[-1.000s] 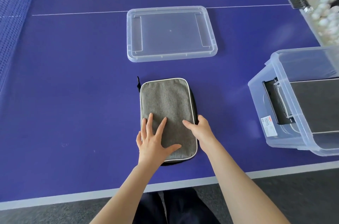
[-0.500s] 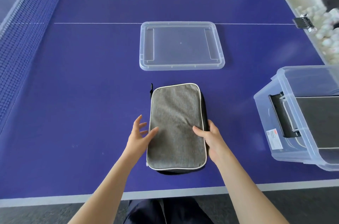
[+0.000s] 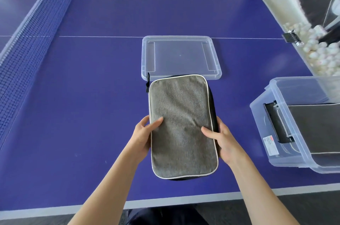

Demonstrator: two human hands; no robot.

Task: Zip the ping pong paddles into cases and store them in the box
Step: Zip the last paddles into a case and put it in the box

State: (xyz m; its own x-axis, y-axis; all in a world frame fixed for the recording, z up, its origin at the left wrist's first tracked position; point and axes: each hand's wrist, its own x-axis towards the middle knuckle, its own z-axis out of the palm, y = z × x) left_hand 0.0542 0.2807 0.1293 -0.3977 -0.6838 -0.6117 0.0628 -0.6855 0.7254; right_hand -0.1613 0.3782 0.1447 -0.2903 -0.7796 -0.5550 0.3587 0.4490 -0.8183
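The left hand [image 3: 142, 135] and the right hand [image 3: 223, 142] each grasp one long edge of the grey rectangular fabric paddle case with white piping [image 3: 182, 125]. Each thumb lies on the top face and the fingers curl under the edge, out of sight. Both holds sit a little nearer than the middle of the case, so the far end is unsupported. The case is over the blue table-tennis table [image 3: 92, 96], directly in front of the person, and appears to be raised off it. Its far end overlaps the near rim of the flat clear plastic lid [image 3: 180, 55] in this view. The black zipper pull [image 3: 147, 82] stands at the far left corner, so the zip is probably closed, though the seam itself cannot be checked. The step in hand is judged to be transfer to the clear plastic storage box [image 3: 294, 81], which stands to the right with a second dark case [image 3: 316, 127] inside it. To do this well, keep the case level, carry it rightward clear of the box rim, align it with the case below and lower it flat before letting go.
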